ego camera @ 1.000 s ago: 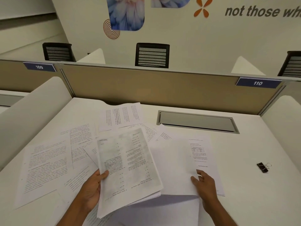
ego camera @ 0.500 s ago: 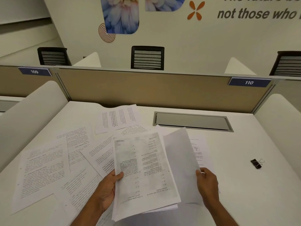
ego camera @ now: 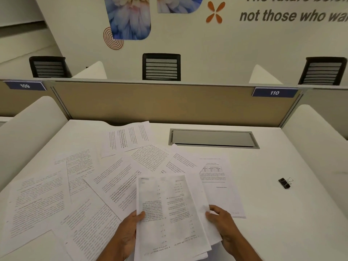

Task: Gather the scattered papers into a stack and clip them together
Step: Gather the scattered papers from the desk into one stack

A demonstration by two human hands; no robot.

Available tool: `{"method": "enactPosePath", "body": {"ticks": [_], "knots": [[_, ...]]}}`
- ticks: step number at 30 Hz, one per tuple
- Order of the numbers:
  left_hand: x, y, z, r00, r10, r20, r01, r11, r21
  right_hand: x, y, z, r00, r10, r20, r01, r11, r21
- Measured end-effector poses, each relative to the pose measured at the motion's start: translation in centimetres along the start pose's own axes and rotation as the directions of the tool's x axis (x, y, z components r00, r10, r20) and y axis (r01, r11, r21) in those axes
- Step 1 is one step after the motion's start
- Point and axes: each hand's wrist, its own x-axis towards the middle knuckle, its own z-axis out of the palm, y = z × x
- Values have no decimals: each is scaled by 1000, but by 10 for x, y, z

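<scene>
I hold a thin stack of printed papers point(ego camera: 173, 213) above the white desk point(ego camera: 282, 223). My left hand point(ego camera: 128, 234) grips its left edge, thumb on top. My right hand point(ego camera: 224, 228) grips the right edge, where a sheet tucks behind the stack. Several loose printed sheets point(ego camera: 56, 194) lie fanned over the desk's left and middle, overlapping each other. One sheet with a small table point(ego camera: 216, 172) lies just right of the stack. A black binder clip point(ego camera: 284, 183) rests on the desk, well to the right of my right hand.
A grey cable hatch point(ego camera: 212, 138) is set into the desk at the back. A tan partition point(ego camera: 160, 102) closes the far side, with white curved dividers point(ego camera: 28, 132) at left and right. Black chairs stand beyond it.
My right hand lifted a sheet off the desk and brought it against the right side of the stack. The stack shifted right and toward me. The tabled sheet is now uncovered.
</scene>
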Motion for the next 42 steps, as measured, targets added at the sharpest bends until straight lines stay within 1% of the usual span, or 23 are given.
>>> {"method": "enactPosePath", "body": {"ticks": [6,8,10,12,14,18,21,23,25,27,28,29,30,31,32,33,34,36,38,40,42], "knots": [[-1,-1,7,999,-34,26,34,999,-3,-5,4,1,987,68,145,-67,998,-9],[-2,0,9,999,-15,42,13,999,40,-7,5,1,977,90,193,-83,995,-48],[-3,0,11,999,6,41,-10,995,97,-8,4,2,972,113,204,-101,993,-67],[-4,1,12,999,17,45,-23,990,142,-10,1,3,973,135,187,-132,991,-29],[-6,2,12,997,27,67,-37,988,149,-13,-5,4,968,165,188,-170,985,12],[-7,1,20,992,41,122,-57,989,134,-19,-12,4,939,144,314,-161,987,30],[-12,0,27,987,-23,160,-3,987,159,-18,-13,1,896,125,427,-176,981,82],[-14,-1,31,980,-90,178,58,982,180,-16,-14,2,879,112,463,-173,981,90],[-13,-3,36,976,-120,180,84,977,198,-16,-17,7,873,111,475,-166,983,77],[-9,-4,42,983,-95,154,59,974,220,-16,-23,12,904,114,413,-135,991,22],[-8,-4,44,987,-67,146,35,977,211,-17,-25,13,940,93,328,-92,996,-20],[-7,-1,46,989,-40,141,12,980,198,-14,-26,12,983,56,175,-43,996,-74],[-5,2,46,991,-16,134,-9,983,183,-8,-25,8,999,-27,-43,20,987,-157],[-4,7,47,991,2,130,-24,986,167,-1,-24,2,953,-144,-266,73,963,-260],[-4,11,48,991,18,130,-36,989,144,7,-23,-8,869,-257,-424,86,920,-382],[-4,15,48,991,37,127,-52,991,120,16,-21,-19,798,-336,-500,46,862,-505],[-4,19,49,991,56,124,-68,993,100,24,-21,-29,771,-359,-526,-25,808,-588],[-3,26,50,990,96,102,-103,993,64,33,-22,-43,807,-274,-523,-183,725,-664],[-2,31,51,990,127,68,-129,991,32,36,-21,-48,838,-206,-505,-298,602,-741],[-2,35,52,986,162,36,-162,987,-2,38,-18,-45,848,-223,-480,-323,501,-803],[-3,39,51,981,192,14,-192,981,-28,40,-18,-41,847,-230,-479,-336,467,-818]]}}
